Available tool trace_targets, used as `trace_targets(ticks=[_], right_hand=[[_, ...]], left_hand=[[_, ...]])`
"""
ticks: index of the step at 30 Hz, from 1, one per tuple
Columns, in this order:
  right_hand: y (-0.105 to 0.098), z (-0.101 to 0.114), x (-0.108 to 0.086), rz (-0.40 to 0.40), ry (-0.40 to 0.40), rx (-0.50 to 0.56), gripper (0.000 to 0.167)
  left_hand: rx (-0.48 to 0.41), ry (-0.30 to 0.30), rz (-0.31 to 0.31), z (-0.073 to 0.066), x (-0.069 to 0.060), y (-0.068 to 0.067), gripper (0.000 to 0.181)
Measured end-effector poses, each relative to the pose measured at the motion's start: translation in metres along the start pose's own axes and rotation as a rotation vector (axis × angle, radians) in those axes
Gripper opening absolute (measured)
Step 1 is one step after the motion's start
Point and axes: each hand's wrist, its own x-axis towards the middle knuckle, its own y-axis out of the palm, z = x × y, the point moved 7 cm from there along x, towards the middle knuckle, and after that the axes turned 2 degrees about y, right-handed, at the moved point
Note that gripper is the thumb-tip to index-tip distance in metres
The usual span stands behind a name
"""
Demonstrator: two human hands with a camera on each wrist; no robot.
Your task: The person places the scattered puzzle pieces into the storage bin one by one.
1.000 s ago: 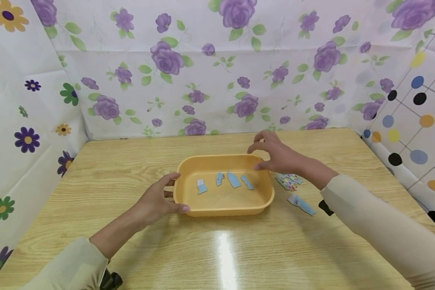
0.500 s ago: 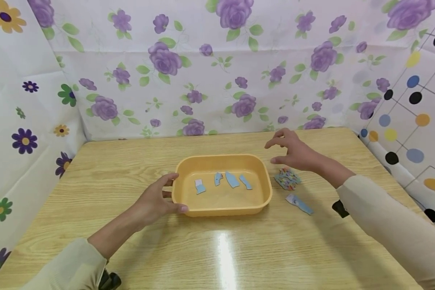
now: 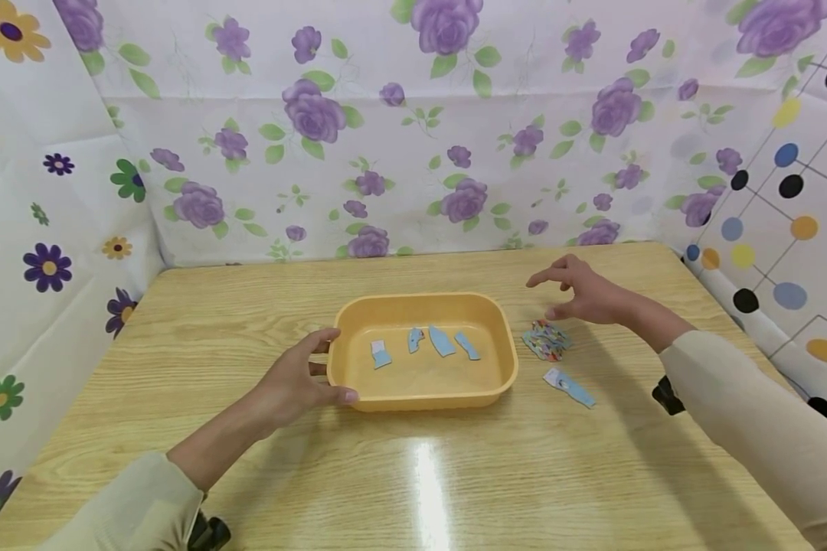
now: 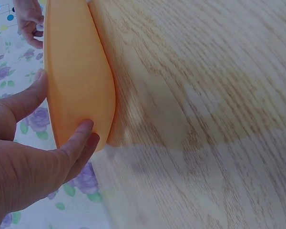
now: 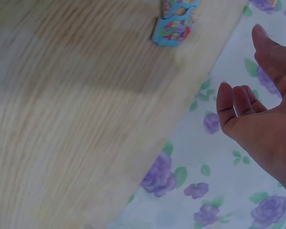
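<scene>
My left hand [image 3: 296,380] holds the left end of a yellow-orange plastic basin [image 3: 427,403], thumb at the near rim. In the left wrist view the fingertips [image 4: 87,126] press against its outer wall. Inside lie several light-blue puzzle pieces [image 3: 442,341], spread apart. To the right of the basin, the right hand [image 3: 588,292] hovers with loosely bent fingers and holds nothing. Just below it on the table is a small heap of multicoloured puzzle pieces [image 3: 547,341]. One long blue piece [image 3: 569,387] lies nearer to me.
All this stands on a light wood-grain table [image 3: 262,490]. A floral sheet [image 3: 400,176] rises behind the table's back edge, and patterned sheets flank it left and right.
The right hand has left the basin's right end and moved right, over near the heap of pieces. The left hand has stayed on the basin, which keeps its place.
</scene>
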Motion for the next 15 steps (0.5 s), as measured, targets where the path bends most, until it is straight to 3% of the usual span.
trace_targets(ticks=[15], right_hand=[[0.016, -0.032, -0.012, 0.133, 0.087, 0.026, 0.065]], left_hand=[[-0.018, 0.004, 0.0, 0.001, 0.001, 0.0, 0.103]])
